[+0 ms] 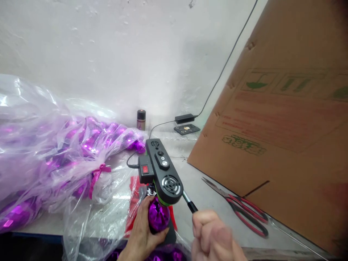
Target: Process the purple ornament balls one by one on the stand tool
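Note:
My left hand [143, 228] is closed around a shiny purple ball ornament [158, 216]. The ball sits at the near end of a black and green machine [164, 172] with round vents and a red rocker switch [145, 169]. A thin metal lever with a black grip [192, 207] sticks out from the machine's right side. My right hand [213, 232], slightly blurred, is wrapped round the end of that lever. Under the machine lies some red material [133, 203]. More purple balls [176, 255] show at the bottom edge, partly hidden by my hands.
Clear plastic bags [54, 152] of purple balls fill the left, one tied with a pink ribbon [98, 177]. Behind are a small dark bottle [141, 119], a power adapter [185, 118] and a phone [186, 129]. Red-handled long-nose pliers [239, 206] lie by a large cardboard box [272, 119].

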`<act>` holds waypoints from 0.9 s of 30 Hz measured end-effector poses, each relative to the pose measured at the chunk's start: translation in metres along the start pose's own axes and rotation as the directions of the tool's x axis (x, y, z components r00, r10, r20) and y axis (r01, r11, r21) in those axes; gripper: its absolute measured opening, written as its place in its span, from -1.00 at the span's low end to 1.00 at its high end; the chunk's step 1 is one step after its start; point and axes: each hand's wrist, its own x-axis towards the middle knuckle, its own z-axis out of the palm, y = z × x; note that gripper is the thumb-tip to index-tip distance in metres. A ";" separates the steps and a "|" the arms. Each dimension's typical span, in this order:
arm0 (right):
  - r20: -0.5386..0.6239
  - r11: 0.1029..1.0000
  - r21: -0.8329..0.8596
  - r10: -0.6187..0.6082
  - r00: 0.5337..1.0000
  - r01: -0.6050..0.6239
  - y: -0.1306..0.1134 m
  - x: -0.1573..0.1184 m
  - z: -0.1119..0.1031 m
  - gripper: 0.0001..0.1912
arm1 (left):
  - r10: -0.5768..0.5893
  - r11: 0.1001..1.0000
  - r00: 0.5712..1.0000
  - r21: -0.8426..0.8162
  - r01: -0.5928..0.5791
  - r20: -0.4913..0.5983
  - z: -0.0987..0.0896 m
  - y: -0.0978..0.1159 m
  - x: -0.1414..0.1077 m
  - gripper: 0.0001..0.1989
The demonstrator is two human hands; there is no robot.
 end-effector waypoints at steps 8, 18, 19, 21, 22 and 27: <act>0.047 1.000 0.002 -0.001 0.999 0.001 -0.004 0.014 0.000 -0.47 | -0.048 0.998 0.998 -0.036 0.047 -0.039 0.000 0.004 0.005 -0.11; 0.152 0.999 -0.029 0.036 0.988 -0.032 -0.011 0.020 -0.010 -0.39 | -0.060 0.967 0.984 0.254 0.016 0.167 -0.025 -0.013 -0.166 -0.23; 0.141 0.999 -0.036 0.040 0.989 -0.035 -0.011 0.019 -0.010 -0.38 | -0.135 0.938 0.968 0.341 0.057 0.211 -0.026 -0.015 -0.172 -0.15; 0.112 0.997 -0.050 0.069 0.991 -0.064 -0.010 0.016 -0.009 -0.35 | -0.283 0.862 0.931 0.487 0.141 0.231 -0.025 -0.018 -0.168 -0.10; 0.095 0.996 -0.054 0.082 0.992 -0.077 -0.010 0.015 -0.008 -0.33 | -0.343 0.829 0.909 0.532 0.173 0.239 -0.024 -0.019 -0.162 -0.12; -0.003 0.993 -0.057 0.101 0.995 -0.101 -0.005 0.012 -0.006 -0.27 | -0.522 0.756 0.798 0.597 0.269 0.301 -0.014 -0.028 -0.112 -0.20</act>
